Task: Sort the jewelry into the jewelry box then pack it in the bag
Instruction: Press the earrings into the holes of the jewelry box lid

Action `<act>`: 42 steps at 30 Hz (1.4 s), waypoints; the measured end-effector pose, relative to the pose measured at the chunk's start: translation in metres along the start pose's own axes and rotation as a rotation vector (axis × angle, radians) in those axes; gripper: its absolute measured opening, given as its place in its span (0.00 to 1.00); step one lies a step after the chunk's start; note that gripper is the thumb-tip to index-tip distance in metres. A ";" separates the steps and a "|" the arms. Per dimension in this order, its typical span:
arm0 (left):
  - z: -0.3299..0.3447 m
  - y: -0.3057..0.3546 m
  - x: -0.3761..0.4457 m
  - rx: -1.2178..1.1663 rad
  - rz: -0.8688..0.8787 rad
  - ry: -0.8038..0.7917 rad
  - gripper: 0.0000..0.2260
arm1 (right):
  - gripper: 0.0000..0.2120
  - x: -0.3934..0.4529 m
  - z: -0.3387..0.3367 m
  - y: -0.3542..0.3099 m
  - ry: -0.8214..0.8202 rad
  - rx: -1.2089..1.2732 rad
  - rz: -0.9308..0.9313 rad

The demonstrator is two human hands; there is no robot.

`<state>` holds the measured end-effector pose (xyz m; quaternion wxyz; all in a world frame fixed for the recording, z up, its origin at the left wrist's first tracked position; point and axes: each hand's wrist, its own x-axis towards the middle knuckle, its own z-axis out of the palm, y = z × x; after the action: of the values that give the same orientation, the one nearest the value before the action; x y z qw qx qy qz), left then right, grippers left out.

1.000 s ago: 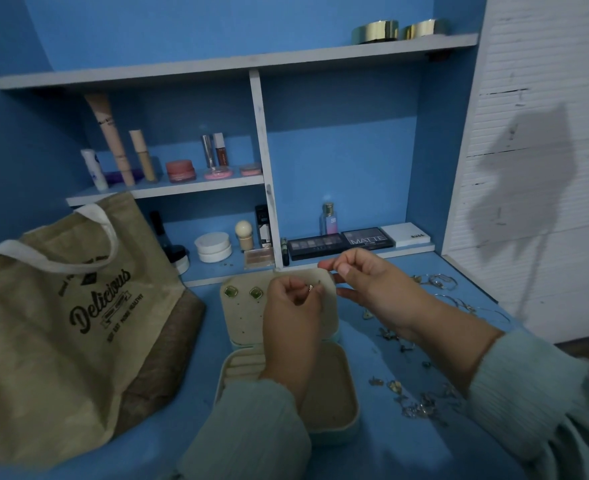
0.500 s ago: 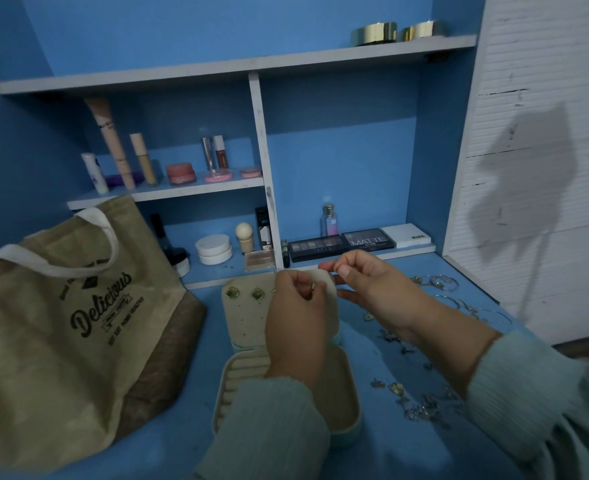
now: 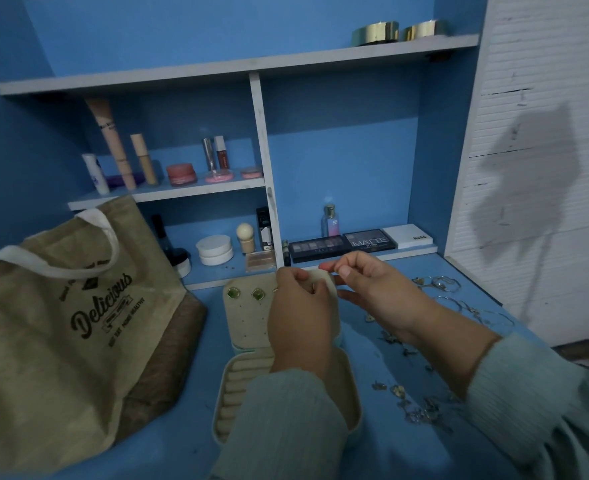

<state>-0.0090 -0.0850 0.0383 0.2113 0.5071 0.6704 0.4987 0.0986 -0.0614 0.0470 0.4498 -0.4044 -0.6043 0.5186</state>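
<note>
Since the earlier frame, left hand (image 3: 301, 317) has shifted slightly right over the jewelry box (image 3: 248, 317) lid. Both hands have fingers curled; right hand (image 3: 369, 289) fingertips are pinched, contents not discernible. Loose jewelry (image 3: 421, 407) lies on the counter (image 3: 189, 441).

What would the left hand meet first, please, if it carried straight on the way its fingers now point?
Most likely the upright lid of the open jewelry box: the left hand has its curled fingers against the lid's top right corner, beside the two green earrings. Depth is unclear, so it may already touch.
</note>
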 end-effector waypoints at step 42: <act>-0.042 -0.070 -0.034 0.573 1.096 0.414 0.13 | 0.08 -0.018 0.000 -0.022 -0.400 -0.661 0.084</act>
<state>-0.0616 -0.1333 -0.0140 -0.3507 0.7054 0.4480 0.4228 0.1027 -0.0818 0.0664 0.1469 -0.4427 -0.7976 0.3824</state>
